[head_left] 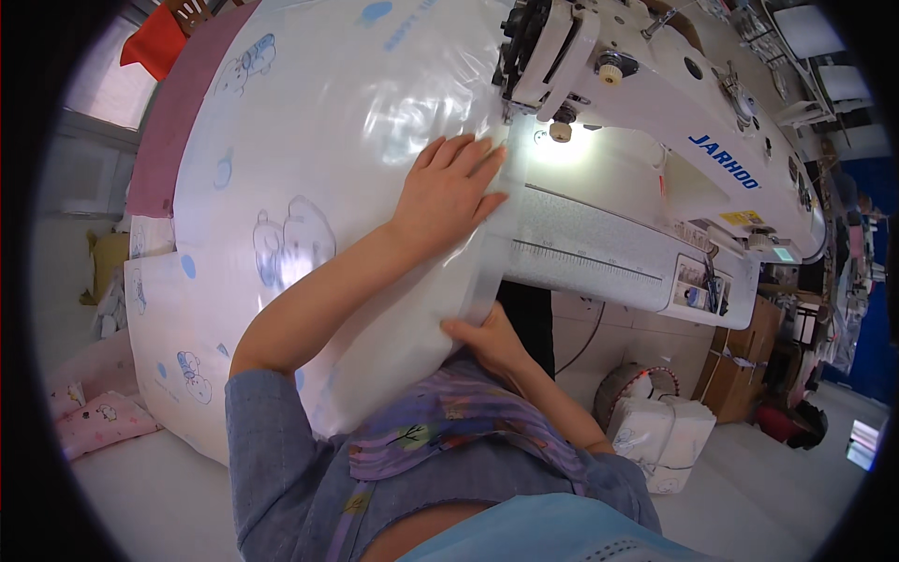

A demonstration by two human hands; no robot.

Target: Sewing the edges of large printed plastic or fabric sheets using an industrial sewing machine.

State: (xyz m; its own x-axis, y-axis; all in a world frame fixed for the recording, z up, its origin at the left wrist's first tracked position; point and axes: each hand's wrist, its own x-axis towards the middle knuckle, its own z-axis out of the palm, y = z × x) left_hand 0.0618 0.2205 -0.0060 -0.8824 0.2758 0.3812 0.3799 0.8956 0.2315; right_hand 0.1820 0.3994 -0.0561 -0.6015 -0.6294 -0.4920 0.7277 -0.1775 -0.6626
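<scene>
A large, glossy white plastic sheet (365, 159) with pale blue cartoon prints spreads over the table on my left. Its right edge runs under the presser foot area of a white industrial sewing machine (646, 112). My left hand (449, 187) lies flat on the sheet just short of the needle area, fingers spread toward the machine. Lower down, near my lap, my right hand (492, 342) pinches the sheet's edge, thumb on top and the other fingers hidden beneath. The machine's lamp lights the bed to the right of the needle.
A ruler scale (590, 258) runs along the machine bed's front, and a small parts compartment (700, 286) sits at its right end. A tied white bundle (660, 440) and a cardboard box (740, 365) stand at lower right. Pink printed fabric (108, 421) lies at far left.
</scene>
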